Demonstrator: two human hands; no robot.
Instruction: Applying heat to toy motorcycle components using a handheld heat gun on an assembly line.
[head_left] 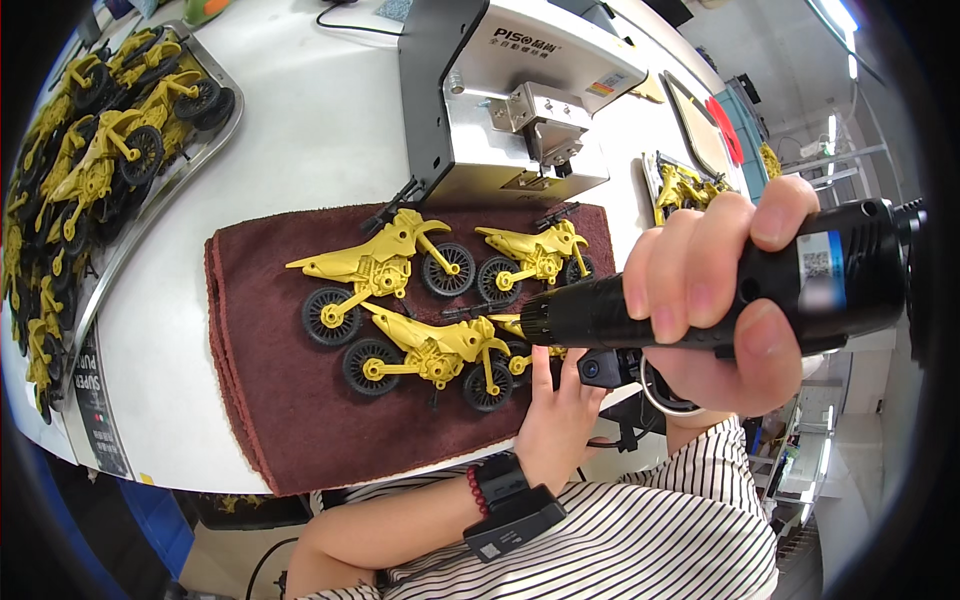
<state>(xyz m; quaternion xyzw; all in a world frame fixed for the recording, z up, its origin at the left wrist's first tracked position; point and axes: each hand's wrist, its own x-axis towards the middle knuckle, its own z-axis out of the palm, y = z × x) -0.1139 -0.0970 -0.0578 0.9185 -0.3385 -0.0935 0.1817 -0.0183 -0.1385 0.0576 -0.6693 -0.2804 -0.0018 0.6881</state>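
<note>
My right hand (715,285) is wrapped round a black electric screwdriver (590,308), which lies nearly level and points left. Its tip end is over a yellow toy motorcycle (506,323), covering most of it. My left hand (560,425) reaches up from below to that same motorcycle, with yellow plastic showing between two fingers; the fingertips are partly hidden behind the screwdriver. Three more yellow toy motorcycles with black wheels lie on their sides on a brown towel (290,420): a back left one (370,262), a back right one (535,255) and a front one (430,350).
Behind the towel stands a grey metal machine (520,110). A metal tray (225,75) heaped with yellow toy motorcycles (100,170) takes up the left side of the white table (300,120). Further yellow parts (685,188) sit in a holder beyond my right hand.
</note>
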